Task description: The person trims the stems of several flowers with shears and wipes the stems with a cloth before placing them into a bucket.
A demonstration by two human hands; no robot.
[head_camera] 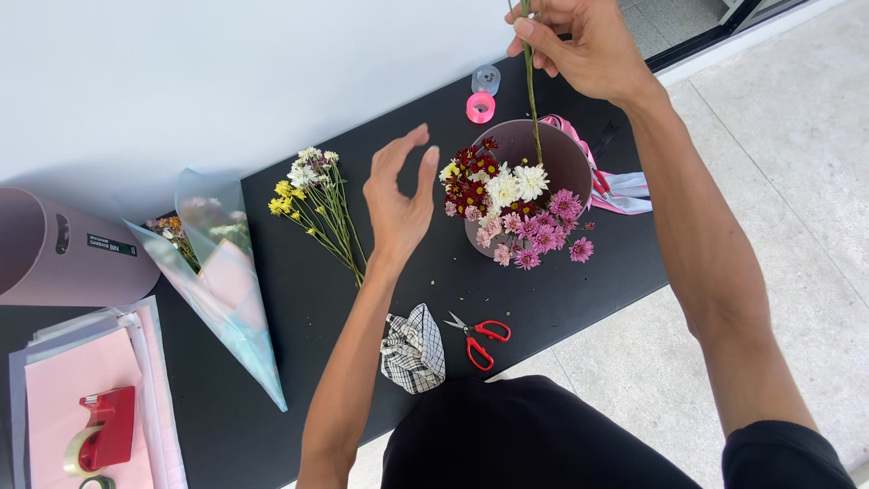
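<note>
My right hand point(584, 45) pinches a thin green flower stem point(532, 91) that runs down into a round mauve container point(552, 149) on the black table point(299, 308). The container holds white, pink and dark red chrysanthemums point(511, 204). My left hand point(398, 195) hovers open just left of the container, fingers spread, holding nothing. A loose bunch of yellow and white flowers point(312, 195) lies on the table to the left of that hand.
Red-handled scissors point(478, 337) and a checked cloth point(413, 351) lie near the front edge. A wrapped bouquet cone point(222, 281), a mauve bin point(63, 249), pink paper sheets point(81, 380), a red tape dispenser point(100, 433), a pink ribbon roll point(481, 107) and ribbons point(625, 192) surround them.
</note>
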